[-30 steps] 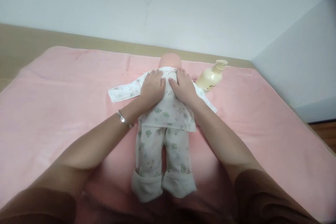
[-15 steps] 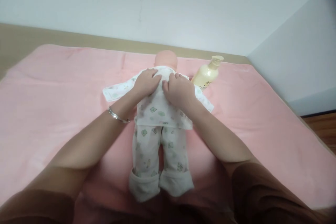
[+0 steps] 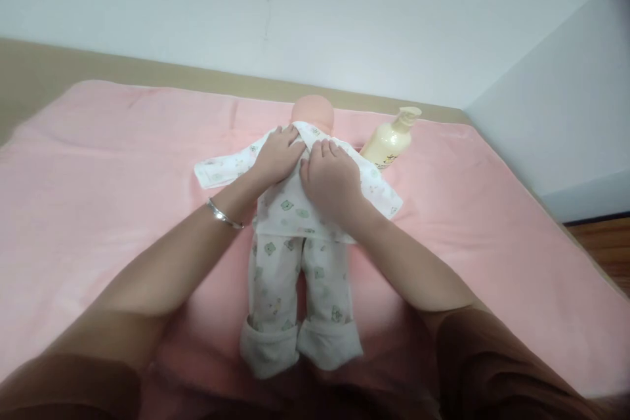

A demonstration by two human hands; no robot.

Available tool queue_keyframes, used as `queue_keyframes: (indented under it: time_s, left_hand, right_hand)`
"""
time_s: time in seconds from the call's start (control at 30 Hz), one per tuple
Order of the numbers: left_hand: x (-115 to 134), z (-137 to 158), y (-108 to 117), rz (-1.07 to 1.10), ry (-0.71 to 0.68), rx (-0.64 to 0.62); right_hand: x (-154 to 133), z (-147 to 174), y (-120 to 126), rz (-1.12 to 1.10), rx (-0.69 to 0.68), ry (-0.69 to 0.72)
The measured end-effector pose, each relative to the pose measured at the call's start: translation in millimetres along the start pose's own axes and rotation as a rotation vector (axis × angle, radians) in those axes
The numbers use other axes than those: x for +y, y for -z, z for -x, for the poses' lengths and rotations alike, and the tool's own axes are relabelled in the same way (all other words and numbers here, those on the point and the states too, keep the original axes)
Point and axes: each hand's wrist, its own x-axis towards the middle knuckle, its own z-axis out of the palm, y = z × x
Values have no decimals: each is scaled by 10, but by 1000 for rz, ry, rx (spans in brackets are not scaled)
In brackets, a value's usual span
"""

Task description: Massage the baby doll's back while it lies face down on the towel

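A doll (image 3: 313,111) lies on a pink cloth with its head at the far end. It wears a white print shirt (image 3: 290,210) and matching pants (image 3: 275,275) with turned-up cuffs. My left hand (image 3: 279,154) rests on the upper left of the shirt, fingers stretched toward the collar and thumb apart. On the right side of the chest lies my right hand (image 3: 332,174), palm down, its fingers extended and thumb out to the left. Between the two hands a diagonal fabric edge shows below the neck. My palms hide part of the shirt.
A pale yellow pump bottle (image 3: 388,141) lies tilted beside the doll's right-hand sleeve in the picture. The pink cloth (image 3: 123,164) covers most of a tan surface (image 3: 39,72), with a white wall (image 3: 197,6) behind it.
My right hand has flattened, its fingers straighter on the shirt, and shifted slightly left. The shirt's upper edge near the neck now shows as a diagonal fold. My left hand stays nearly in place.
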Motion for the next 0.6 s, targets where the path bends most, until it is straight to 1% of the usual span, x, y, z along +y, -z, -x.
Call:
queue_keyframes:
  time_s: [0.07, 0.13, 0.23, 0.3, 0.37, 0.43, 0.5, 0.6]
  left_hand:
    - [-61, -28, -62, 9, -3, 31]
    - [-51, -7, -118, -19, 12, 57]
    - [86, 117, -174, -107, 41, 100]
    - [210, 228, -192, -164, 21, 112]
    - [307, 309, -185, -184, -31, 97]
    - [342, 326, -147, -157, -58, 68]
    - [309, 277, -89, -108, -26, 35]
    - [193, 152, -25, -91, 74, 6]
  right_hand:
    - [-20, 8, -5, -10, 14, 11]
    - [24, -57, 4, -57, -30, -7]
    - [158, -221, 16, -142, -134, -105]
    - [243, -315, 16, -166, -177, -150]
    - [295, -365, 15, -163, -189, -154]
    - [304, -367, 21, -158, -187, -135]
    - [272, -323, 36, -143, -176, -114]
    - [168, -187, 54, -85, -133, -86]
